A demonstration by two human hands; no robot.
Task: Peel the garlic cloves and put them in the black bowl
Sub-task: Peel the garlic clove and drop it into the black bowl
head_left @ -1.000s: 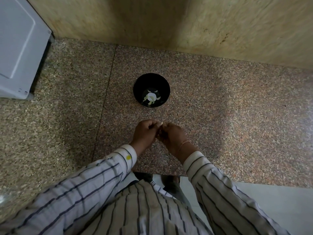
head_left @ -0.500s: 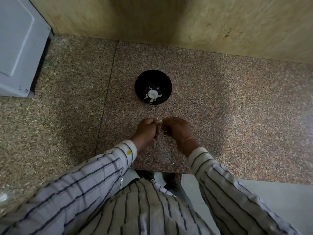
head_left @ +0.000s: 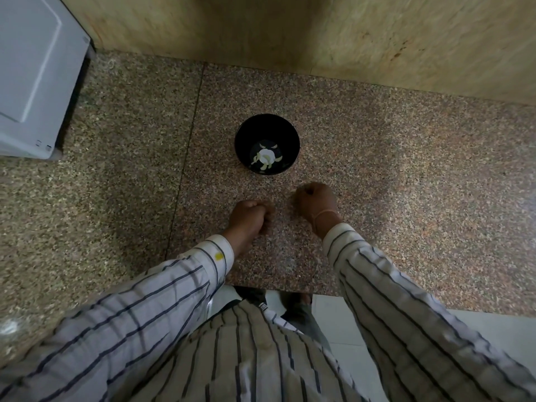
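Looking down at two hands held low over a speckled pinkish-brown granite counter (head_left: 406, 184). Left hand (head_left: 249, 219) balled up, fingers curled in tight. Right hand (head_left: 314, 200) just beside it, a strip of bare stone between the two, also curled, with a thin pale band (head_left: 324, 211) round the wrist. Can't tell whether either one is gripping a clove or just clenched on nothing, insides of both fists hidden from up here. Both coming out of white, dark-striped shirt sleeves (head_left: 406, 300), with a small yellow spot (head_left: 219, 256) on the left cuff.

Straight ahead of the hands, near but not touching: small round black bowl (head_left: 242, 134), upright on the counter, with a little heap of pale garlic cloves (head_left: 266, 159) at the bottom.

Loads of open stone all round the bowl, especially off to the right. Thin dark seam (head_left: 188, 155) running front to back through the counter, left of the bowl and the left hand. Past that, far left against the wall, a white boxy appliance (head_left: 34, 68), well apart from everything else. Beige mottled stone wall (head_left: 290, 33) closing off the back edge. Front edge of the counter passing under the forearms, then pale floor tiles (head_left: 493, 329) below on the right.
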